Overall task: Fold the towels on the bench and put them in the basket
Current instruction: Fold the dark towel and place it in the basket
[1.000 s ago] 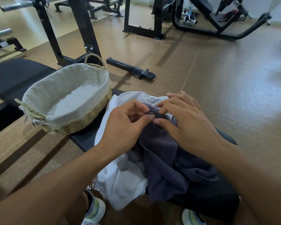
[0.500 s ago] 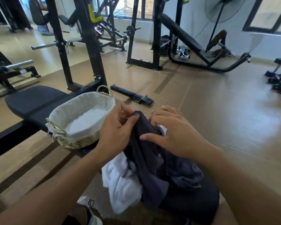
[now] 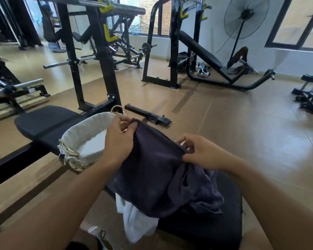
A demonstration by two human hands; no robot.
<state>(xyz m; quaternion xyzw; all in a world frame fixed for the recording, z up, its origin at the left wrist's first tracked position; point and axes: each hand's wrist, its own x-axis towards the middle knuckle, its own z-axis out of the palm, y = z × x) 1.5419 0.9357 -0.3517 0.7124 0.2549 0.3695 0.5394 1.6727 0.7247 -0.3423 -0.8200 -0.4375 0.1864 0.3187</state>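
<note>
A dark purple-grey towel (image 3: pixel 152 170) is lifted off the black bench (image 3: pixel 215 230), its top edge stretched between my hands. My left hand (image 3: pixel 118 139) pinches one corner up near the basket. My right hand (image 3: pixel 201 152) pinches the same edge further right and lower. The towel's lower part hangs crumpled onto the bench. Under it a white towel (image 3: pixel 135 222) droops over the bench's near side. The woven basket (image 3: pixel 79 134) with a pale cloth lining stands on the bench to the left, partly hidden by my left hand.
A black rack upright (image 3: pixel 105 69) rises right behind the basket. A loose black bar part (image 3: pixel 148 116) lies on the tan floor beyond. An incline bench (image 3: pixel 206 56), a standing fan (image 3: pixel 246 17) and other gym machines fill the background. My shoe (image 3: pixel 98 235) shows below.
Both hands have raised the dark towel and moved apart, drawing its top edge taut. The camera has tilted up, showing more of the gym.
</note>
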